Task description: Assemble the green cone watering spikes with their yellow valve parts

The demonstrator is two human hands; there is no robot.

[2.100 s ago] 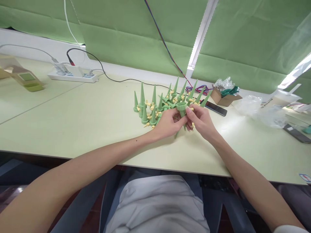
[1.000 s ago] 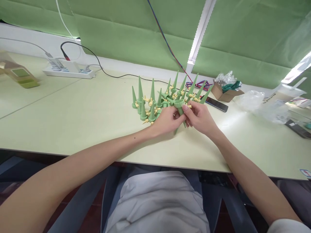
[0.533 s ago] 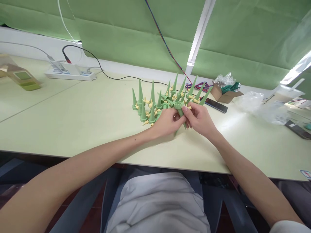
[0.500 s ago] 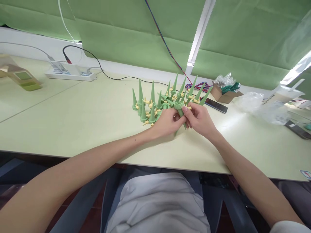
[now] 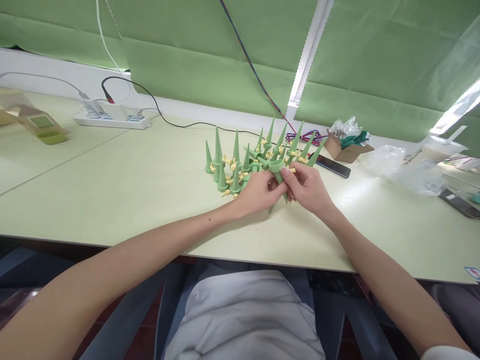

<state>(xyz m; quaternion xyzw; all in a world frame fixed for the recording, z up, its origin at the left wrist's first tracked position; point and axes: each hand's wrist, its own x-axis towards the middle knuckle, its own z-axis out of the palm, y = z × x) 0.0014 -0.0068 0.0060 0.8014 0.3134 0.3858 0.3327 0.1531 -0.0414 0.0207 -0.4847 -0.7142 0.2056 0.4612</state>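
Observation:
A green spike [image 5: 276, 167] with a round ribbed cap is held between my two hands, its cap up and its point slanting down. My left hand [image 5: 261, 190] is closed round its stem from the left. From the right, my right hand [image 5: 305, 185] pinches it just below the cap, where a small yellow piece [image 5: 291, 170] sticks out by the fingers. Right behind the hands stand several green spikes [image 5: 236, 150], points up, with yellow valves [image 5: 226, 160] on or among them. A few green pieces lie on their sides in the middle of the group.
A phone [image 5: 332, 165] and a small cardboard box [image 5: 347, 150] lie right of the spikes. Farther right are plastic bags [image 5: 386, 159], a cup [image 5: 431, 150] and another dark device [image 5: 460, 203]. A power strip [image 5: 112, 120] and a yellow-green package [image 5: 43, 125] are at the left.
The view has shifted slightly, so the table and objects sit a little lower in the picture. Both hands keep their hold on the spike with hardly any change.

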